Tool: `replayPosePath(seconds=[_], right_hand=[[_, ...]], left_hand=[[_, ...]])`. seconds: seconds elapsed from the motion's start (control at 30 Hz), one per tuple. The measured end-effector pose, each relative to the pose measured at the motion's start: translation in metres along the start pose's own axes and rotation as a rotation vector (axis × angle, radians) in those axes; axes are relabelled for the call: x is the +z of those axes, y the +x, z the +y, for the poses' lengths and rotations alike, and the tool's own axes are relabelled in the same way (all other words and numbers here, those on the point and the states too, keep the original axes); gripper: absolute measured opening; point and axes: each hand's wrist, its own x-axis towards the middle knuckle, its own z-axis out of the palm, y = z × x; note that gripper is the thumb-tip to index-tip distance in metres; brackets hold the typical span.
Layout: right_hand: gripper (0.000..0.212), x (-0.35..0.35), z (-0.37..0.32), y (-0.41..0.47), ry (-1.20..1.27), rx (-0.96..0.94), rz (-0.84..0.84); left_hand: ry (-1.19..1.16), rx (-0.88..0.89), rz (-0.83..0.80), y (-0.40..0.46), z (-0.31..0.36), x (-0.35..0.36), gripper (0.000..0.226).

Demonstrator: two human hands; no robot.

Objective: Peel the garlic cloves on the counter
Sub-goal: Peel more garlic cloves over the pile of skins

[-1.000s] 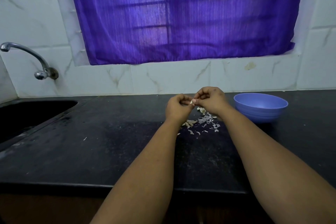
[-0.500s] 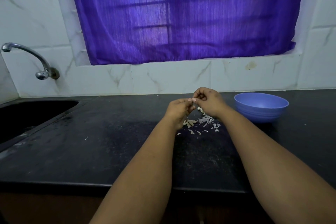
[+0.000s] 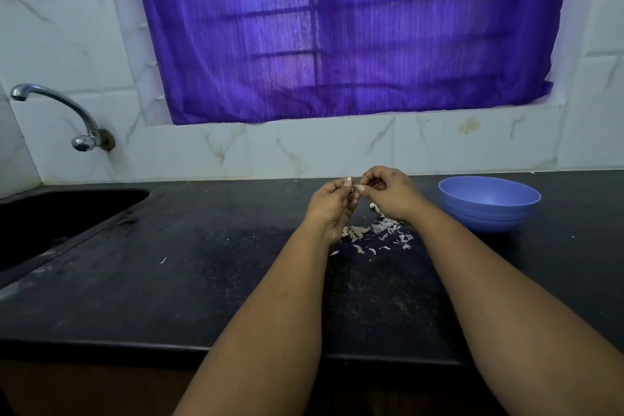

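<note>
Both hands are raised a little above the black counter, fingertips meeting. My left hand pinches a small pale garlic clove between thumb and fingers. My right hand has its fingers curled and pinches at the same clove from the right. Most of the clove is hidden by the fingers. Below the hands lies a scatter of white garlic skins, with a few pale cloves showing by the right wrist.
A blue plastic bowl stands on the counter to the right of the hands. A dark sink with a chrome tap is at the left. A tiled wall and a purple curtain rise behind the counter.
Both hands have stayed together over the skins, working the clove; the fingers have shifted slightly. Nothing else on the counter has moved.
</note>
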Motion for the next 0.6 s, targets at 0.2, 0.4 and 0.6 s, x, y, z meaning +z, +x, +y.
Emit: replayPosePath(seconds=[0.2, 0.4, 0.6], right_hand=[[0.008, 0.0001, -0.0030, -0.0004, -0.006, 0.054, 0.042], [0.013, -0.0007, -0.0056, -0.0017, 0.049, 0.134, 0.111], [0.009, -0.0008, -0.0067, -0.0021, 0.092, 0.173, 0.120]], left_hand=[[0.001, 0.006, 0.007, -0.0022, 0.0026, -0.0001, 0.009], [0.051, 0.018, -0.003, -0.0040, 0.0018, 0.0016, 0.008], [0.103, 0.060, 0.025, -0.0032, 0.0011, 0.0019, 0.010]])
